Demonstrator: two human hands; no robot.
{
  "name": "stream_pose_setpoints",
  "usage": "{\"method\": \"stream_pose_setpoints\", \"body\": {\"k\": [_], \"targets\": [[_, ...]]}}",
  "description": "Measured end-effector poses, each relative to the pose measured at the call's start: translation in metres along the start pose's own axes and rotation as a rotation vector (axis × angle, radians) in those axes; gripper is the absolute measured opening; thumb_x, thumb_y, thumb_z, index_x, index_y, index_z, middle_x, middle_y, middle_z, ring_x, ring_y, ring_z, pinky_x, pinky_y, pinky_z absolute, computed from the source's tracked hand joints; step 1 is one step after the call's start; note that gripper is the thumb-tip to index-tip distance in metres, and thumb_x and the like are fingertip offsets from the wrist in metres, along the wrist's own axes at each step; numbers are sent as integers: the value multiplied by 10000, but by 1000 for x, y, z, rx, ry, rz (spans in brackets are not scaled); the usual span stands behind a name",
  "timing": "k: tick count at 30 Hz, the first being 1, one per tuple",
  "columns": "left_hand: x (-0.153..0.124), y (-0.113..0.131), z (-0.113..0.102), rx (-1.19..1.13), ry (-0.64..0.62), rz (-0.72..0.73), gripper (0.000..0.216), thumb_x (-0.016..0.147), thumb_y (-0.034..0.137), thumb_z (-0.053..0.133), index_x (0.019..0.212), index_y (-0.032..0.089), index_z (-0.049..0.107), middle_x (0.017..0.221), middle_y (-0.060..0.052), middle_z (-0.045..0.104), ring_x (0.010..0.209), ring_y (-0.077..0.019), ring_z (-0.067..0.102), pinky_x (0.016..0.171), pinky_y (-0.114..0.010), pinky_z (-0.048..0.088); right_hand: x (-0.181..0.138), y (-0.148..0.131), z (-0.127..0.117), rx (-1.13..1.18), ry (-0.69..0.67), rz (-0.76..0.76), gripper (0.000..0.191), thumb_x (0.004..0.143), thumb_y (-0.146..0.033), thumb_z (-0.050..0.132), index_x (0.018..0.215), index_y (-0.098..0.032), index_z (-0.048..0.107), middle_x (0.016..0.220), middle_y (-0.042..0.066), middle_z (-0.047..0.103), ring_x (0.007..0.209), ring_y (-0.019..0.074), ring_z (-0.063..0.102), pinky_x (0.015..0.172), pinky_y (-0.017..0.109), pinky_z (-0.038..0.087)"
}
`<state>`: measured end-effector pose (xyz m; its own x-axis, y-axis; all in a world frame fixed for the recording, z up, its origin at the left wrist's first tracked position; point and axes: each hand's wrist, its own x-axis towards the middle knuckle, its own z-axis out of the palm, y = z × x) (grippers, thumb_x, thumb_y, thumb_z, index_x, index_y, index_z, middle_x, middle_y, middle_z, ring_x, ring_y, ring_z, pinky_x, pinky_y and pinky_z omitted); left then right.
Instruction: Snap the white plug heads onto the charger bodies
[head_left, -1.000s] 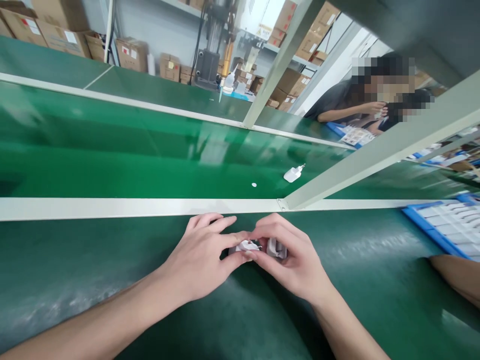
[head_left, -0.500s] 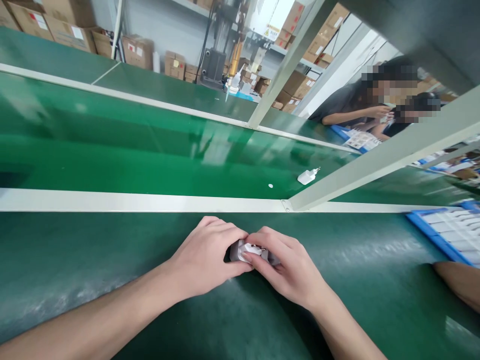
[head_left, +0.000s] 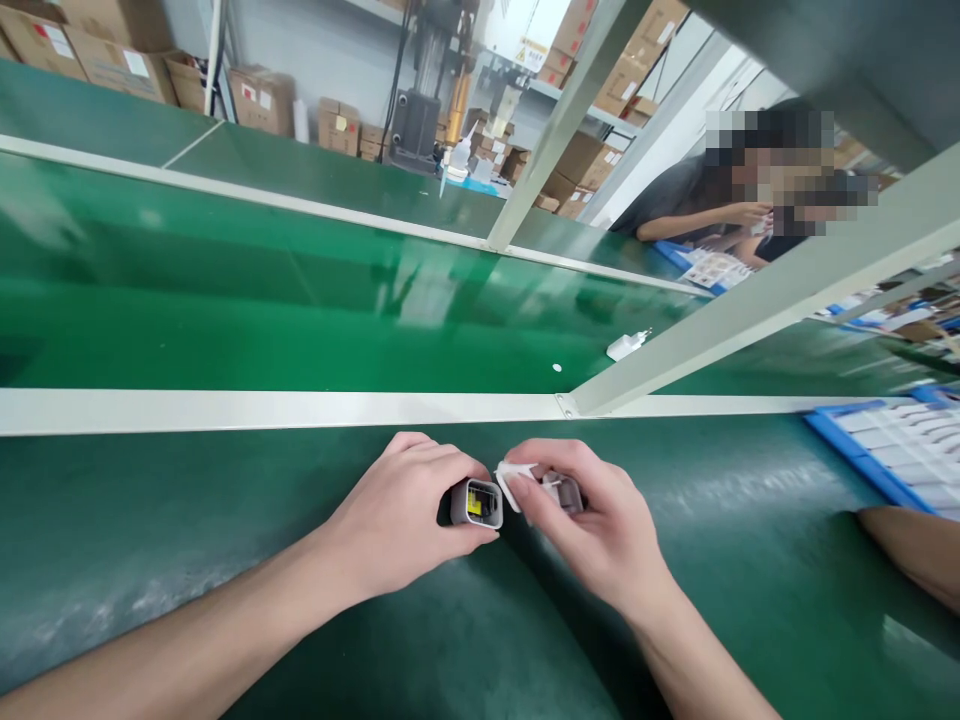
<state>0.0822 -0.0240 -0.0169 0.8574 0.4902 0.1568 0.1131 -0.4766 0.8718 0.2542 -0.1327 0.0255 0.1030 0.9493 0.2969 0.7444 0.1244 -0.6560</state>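
Observation:
My left hand (head_left: 397, 515) is closed around a pale grey charger housing (head_left: 457, 506). The housing's open end faces right, and a yellow part (head_left: 474, 502) and dark parts show inside it. Just to the right, my right hand (head_left: 607, 515) pinches a white plastic cover (head_left: 513, 482) between thumb and fingers. A small grey piece (head_left: 572, 494) also sits within that hand, partly hidden by the fingers. A narrow gap separates the cover from the housing. Both hands are low over the green worktop (head_left: 420, 640).
Beyond a pale rail (head_left: 262, 410), a white plug charger (head_left: 627, 346) and a small white disc (head_left: 557, 368) lie on a green belt (head_left: 225, 345). A slanted metal post (head_left: 720, 310) rises at right. A blue tray (head_left: 855, 455) of white parts and another person's arm (head_left: 907, 555) are at the right edge.
My right hand has drawn slightly right with the white cover, opening a gap and exposing the housing's inside. The charger and disc on the belt have shifted right.

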Motion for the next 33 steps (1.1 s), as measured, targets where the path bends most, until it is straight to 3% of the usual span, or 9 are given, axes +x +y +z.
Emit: {"method": "stream_pose_setpoints", "body": {"k": [4, 6, 12, 19, 24, 27, 33], "targets": [[-1, 0, -1, 14, -5, 5, 174, 806, 279, 770, 920, 233, 646, 910, 48, 705, 926, -190, 609, 921, -363, 405, 4, -4, -9, 299, -177, 261, 169, 935, -353, 716, 1000, -202, 679, 761, 5, 665, 584, 129, 605, 534, 236, 481], [-1, 0, -1, 19, 0, 0, 174, 799, 270, 775, 894, 226, 636, 898, 45, 700, 912, -190, 604, 913, -363, 408, 4, -5, -11, 313, -229, 288, 187, 904, -345, 755, 1005, -201, 691, 789, 10, 683, 617, 136, 620, 554, 236, 490], [-1, 0, 0, -10, 8, 4, 151, 816, 280, 758, 912, 231, 651, 932, 44, 716, 951, -194, 602, 934, -365, 405, 1, -7, -5, 106, -236, 30, 115, 980, -230, 654, 1076, -222, 717, 852, 11, 675, 695, 120, 583, 617, 236, 449], [-1, 1, -2, -11, -18, -3, 148, 804, 233, 751, 924, 235, 665, 940, 44, 721, 965, -200, 608, 933, -370, 412, 0, -7, -7, 49, -297, -38, 235, 951, -217, 711, 1185, -219, 687, 868, 14, 664, 734, 126, 611, 640, 223, 476], [-2, 0, -1, -1, 2, -1, 151, 830, 300, 748, 933, 238, 656, 947, 42, 728, 985, -209, 612, 932, -372, 424, 0, -4, -4, -60, -161, -203, 96, 1010, -264, 632, 1051, -191, 678, 794, 14, 642, 629, 114, 560, 593, 234, 455], [-2, -1, 0, 10, 5, -10, 189, 817, 316, 765, 956, 243, 659, 956, 43, 728, 986, -210, 611, 926, -370, 431, 0, -3, -4, -155, -76, -263, 125, 1023, -279, 605, 955, -186, 654, 779, 29, 640, 614, 125, 542, 572, 251, 438], [0, -1, 1, 22, 18, 10, 142, 820, 300, 744, 873, 226, 635, 902, 30, 718, 912, -199, 620, 939, -377, 439, 0, -1, -1, -387, -156, -298, 163, 1049, -272, 551, 939, -172, 618, 812, 33, 607, 649, 123, 511, 571, 251, 394]]}}
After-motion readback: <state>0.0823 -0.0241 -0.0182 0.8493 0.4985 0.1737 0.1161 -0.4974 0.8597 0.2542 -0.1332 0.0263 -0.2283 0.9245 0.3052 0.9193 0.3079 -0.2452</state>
